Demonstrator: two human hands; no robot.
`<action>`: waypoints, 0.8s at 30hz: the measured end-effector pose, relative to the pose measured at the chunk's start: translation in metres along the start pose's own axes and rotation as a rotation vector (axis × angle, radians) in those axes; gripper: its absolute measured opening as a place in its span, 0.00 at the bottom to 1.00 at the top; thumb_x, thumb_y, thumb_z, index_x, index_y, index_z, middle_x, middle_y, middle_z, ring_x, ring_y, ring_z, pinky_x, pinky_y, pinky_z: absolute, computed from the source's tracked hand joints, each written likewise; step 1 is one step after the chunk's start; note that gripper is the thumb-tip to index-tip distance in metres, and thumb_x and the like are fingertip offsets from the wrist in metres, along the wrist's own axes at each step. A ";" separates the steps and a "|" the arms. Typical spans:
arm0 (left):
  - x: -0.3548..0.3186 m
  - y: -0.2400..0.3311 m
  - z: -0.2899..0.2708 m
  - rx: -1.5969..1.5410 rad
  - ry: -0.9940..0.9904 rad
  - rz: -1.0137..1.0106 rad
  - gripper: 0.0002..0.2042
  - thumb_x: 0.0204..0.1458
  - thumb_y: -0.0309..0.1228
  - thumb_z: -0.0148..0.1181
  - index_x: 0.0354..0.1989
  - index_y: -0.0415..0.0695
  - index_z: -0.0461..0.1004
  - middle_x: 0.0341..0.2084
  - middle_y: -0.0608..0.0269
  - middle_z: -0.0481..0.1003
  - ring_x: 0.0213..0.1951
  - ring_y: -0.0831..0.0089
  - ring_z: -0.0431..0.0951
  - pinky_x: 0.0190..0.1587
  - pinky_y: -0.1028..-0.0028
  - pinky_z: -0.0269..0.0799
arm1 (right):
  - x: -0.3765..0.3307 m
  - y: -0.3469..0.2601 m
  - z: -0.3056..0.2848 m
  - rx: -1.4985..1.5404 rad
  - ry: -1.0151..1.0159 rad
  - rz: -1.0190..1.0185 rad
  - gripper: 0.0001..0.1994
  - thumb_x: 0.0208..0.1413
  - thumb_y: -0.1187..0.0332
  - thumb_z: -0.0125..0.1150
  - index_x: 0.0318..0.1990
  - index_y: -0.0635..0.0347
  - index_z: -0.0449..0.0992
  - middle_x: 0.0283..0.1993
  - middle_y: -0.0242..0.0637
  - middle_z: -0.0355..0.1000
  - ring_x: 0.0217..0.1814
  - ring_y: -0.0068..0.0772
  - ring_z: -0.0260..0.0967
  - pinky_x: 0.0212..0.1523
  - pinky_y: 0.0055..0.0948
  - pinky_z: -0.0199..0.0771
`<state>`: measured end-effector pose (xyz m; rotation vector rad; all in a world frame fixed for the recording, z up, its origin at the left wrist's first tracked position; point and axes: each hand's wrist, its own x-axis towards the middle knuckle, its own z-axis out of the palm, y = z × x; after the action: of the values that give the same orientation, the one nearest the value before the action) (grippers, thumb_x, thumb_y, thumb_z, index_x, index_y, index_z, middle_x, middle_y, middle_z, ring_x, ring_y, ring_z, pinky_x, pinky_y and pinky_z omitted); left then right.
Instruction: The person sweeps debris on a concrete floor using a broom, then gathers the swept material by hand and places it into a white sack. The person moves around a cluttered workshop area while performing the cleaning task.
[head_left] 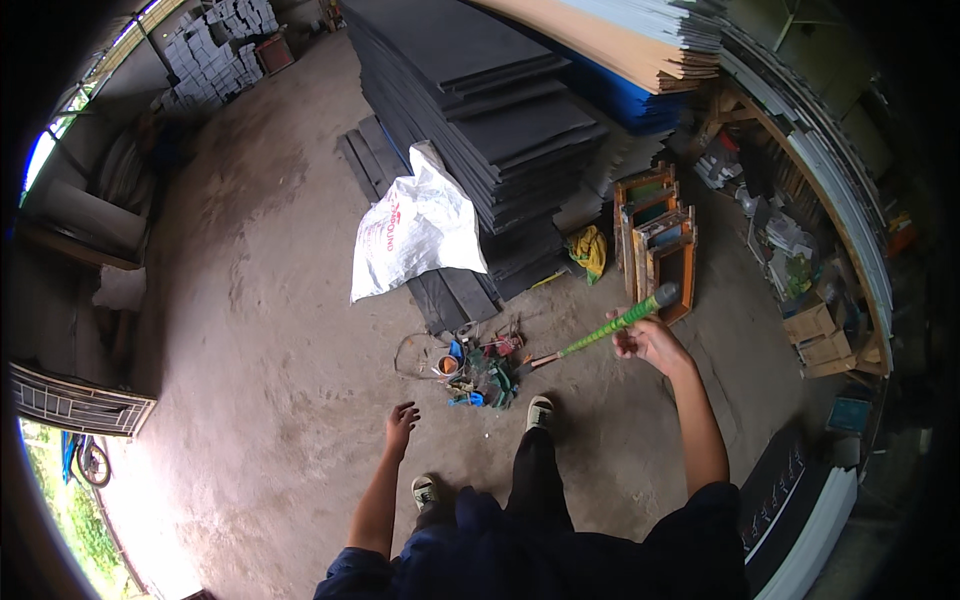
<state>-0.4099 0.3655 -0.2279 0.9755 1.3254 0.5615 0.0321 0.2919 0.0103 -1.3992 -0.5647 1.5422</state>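
My right hand [652, 345] is out to the right with its fingers around a long stick with a green-wrapped handle [612, 328] and a dark end cap. The stick slants down to the left, and its low end reaches the edge of a heap of litter [490, 372] on the floor. What kind of tool it is cannot be made out. In the heap lie green and red scraps, blue pieces and a small round container [448, 365]. My left hand [400, 424] hangs left of my feet, fingers apart and holding nothing.
Ahead rises a tall stack of dark sheets [480, 130], with a white sack [420, 230] against its near left side. Wooden frames [660, 240] and a yellow bag [588, 252] stand to the right. Cardboard boxes [815, 325] line the right wall; a barred gate [80, 400] is at left.
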 end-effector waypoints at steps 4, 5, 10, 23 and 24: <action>0.013 0.024 0.084 -0.035 -0.010 -0.075 0.14 0.49 0.34 0.43 0.44 0.45 0.61 0.37 0.59 0.68 0.38 0.72 0.68 0.39 0.73 0.61 | 0.060 0.011 -0.051 -0.611 0.231 -0.275 0.10 0.43 0.70 0.52 0.36 0.60 0.65 0.23 0.36 0.66 0.21 0.29 0.64 0.20 0.23 0.61; 0.016 0.027 0.101 -0.015 -0.013 -0.068 0.14 0.49 0.34 0.43 0.44 0.45 0.61 0.37 0.60 0.68 0.38 0.73 0.68 0.39 0.74 0.61 | 0.072 0.012 -0.056 -0.838 0.365 -0.369 0.08 0.42 0.69 0.54 0.31 0.59 0.68 0.23 0.35 0.66 0.20 0.31 0.64 0.20 0.25 0.60; 0.039 0.032 0.159 0.004 -0.013 -0.036 0.13 0.48 0.34 0.44 0.42 0.44 0.62 0.35 0.61 0.68 0.36 0.74 0.68 0.37 0.75 0.61 | 0.126 0.016 -0.092 -1.134 0.390 -0.896 0.09 0.43 0.67 0.54 0.29 0.64 0.66 0.24 0.45 0.63 0.29 0.41 0.63 0.30 0.32 0.61; 0.028 0.037 0.170 -0.191 0.194 -0.188 0.14 0.49 0.33 0.42 0.44 0.43 0.60 0.37 0.59 0.67 0.39 0.72 0.67 0.41 0.73 0.61 | 0.326 0.058 -0.152 -0.968 0.399 -0.259 0.13 0.48 0.63 0.47 0.25 0.67 0.65 0.22 0.42 0.65 0.25 0.38 0.64 0.26 0.32 0.62; 0.026 0.035 0.168 -0.193 0.206 -0.195 0.14 0.49 0.33 0.42 0.44 0.43 0.60 0.37 0.59 0.67 0.39 0.72 0.67 0.42 0.72 0.61 | 0.339 0.061 -0.141 -0.955 0.427 -0.281 0.13 0.48 0.62 0.47 0.25 0.67 0.65 0.22 0.42 0.65 0.26 0.39 0.65 0.26 0.32 0.62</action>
<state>-0.2366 0.3598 -0.2201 0.6348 1.4997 0.6397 0.1782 0.5205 -0.2444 -2.1535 -1.2478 0.6875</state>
